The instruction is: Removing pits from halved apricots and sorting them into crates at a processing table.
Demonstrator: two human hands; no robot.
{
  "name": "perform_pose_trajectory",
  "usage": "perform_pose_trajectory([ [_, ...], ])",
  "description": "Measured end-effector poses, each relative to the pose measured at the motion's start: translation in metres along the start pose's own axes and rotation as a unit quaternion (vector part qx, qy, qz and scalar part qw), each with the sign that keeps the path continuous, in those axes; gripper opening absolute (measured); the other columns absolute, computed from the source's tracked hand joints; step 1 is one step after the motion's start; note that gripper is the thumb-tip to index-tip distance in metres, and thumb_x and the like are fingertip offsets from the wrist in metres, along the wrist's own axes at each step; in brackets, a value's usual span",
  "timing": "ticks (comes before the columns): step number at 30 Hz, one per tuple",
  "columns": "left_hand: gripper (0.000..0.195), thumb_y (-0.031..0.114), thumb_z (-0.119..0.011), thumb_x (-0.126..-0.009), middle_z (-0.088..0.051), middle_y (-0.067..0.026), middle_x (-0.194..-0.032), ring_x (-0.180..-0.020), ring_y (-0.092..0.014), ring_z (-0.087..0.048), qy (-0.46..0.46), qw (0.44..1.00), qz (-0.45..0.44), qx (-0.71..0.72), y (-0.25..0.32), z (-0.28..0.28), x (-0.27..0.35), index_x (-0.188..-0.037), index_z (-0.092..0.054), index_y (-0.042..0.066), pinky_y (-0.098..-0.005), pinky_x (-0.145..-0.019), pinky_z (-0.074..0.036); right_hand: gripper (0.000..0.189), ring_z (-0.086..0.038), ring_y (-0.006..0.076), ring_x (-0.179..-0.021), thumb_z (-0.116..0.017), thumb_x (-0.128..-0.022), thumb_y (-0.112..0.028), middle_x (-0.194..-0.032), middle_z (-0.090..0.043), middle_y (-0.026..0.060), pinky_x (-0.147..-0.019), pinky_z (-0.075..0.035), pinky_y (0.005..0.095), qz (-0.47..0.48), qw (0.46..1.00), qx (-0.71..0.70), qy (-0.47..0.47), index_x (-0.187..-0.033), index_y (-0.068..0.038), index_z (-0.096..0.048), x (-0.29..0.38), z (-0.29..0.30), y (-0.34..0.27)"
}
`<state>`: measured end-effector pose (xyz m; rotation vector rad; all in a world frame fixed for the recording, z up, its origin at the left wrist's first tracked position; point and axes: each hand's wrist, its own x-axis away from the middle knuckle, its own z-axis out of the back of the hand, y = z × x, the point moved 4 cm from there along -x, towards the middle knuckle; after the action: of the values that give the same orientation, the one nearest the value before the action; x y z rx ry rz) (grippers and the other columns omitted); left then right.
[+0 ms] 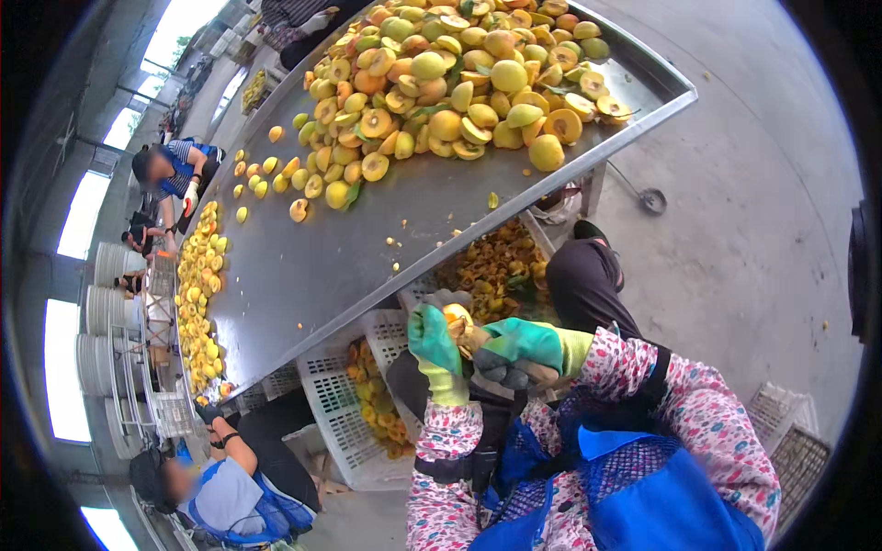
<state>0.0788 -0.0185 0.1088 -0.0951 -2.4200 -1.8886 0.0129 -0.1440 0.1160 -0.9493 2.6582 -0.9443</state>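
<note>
My left hand (434, 341), in a green and grey coated glove, holds a cut yellow-orange fruit (456, 315), which looks like an apricot or peach. My right hand (527, 348), in a matching glove, meets the left at the fruit, its bare-looking thumb or fingertip against the cut side. Whether it grips a small tool is hidden. Both hands are over my lap, just outside the rim of a metal table (475, 235). On the table lies a large heap of halved and whole fruit (441, 89) with green leaves among it.
Below the table edge stand a crate of fruit scraps (493, 265) and a white plastic crate (337, 406) with fruit halves (379, 406). A second fruit pile (200, 296) lies at the table's far left. Co-workers (234, 482) sit along that side. More crates (782, 413) are behind me at right.
</note>
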Motion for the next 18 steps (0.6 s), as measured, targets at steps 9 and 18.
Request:
perform_pose_trajectory([
  [9,0.029,0.010,-0.041,-0.089,-0.058,-0.0208,-0.102,-0.091,-0.037,-0.057,0.092,0.643,-0.427,-0.630,0.066,0.108,0.003,-0.110,-0.053,-0.007,-0.0421,-0.081,-0.045,0.036,-0.046,0.0109,-0.041,-0.056,-0.088,-0.039,-0.057,-0.053,0.0024,-0.037,-0.037,0.0291,-0.182,0.897,0.324,0.238,-0.082,-0.004,-0.060,-0.044,0.058,0.010],
  [18,0.033,0.018,-0.058,-0.080,-0.059,-0.0237,-0.114,-0.110,-0.038,-0.054,0.150,0.786,-0.141,-0.584,0.081,0.149,-0.100,-0.107,-0.062,-0.001,-0.0424,-0.093,-0.043,0.033,-0.049,0.0103,-0.058,-0.056,-0.088,-0.034,-0.066,-0.057,0.0032,-0.052,-0.041,0.0301,-0.180,0.900,0.240,0.317,-0.077,-0.003,-0.061,-0.073,0.067,-0.001],
])
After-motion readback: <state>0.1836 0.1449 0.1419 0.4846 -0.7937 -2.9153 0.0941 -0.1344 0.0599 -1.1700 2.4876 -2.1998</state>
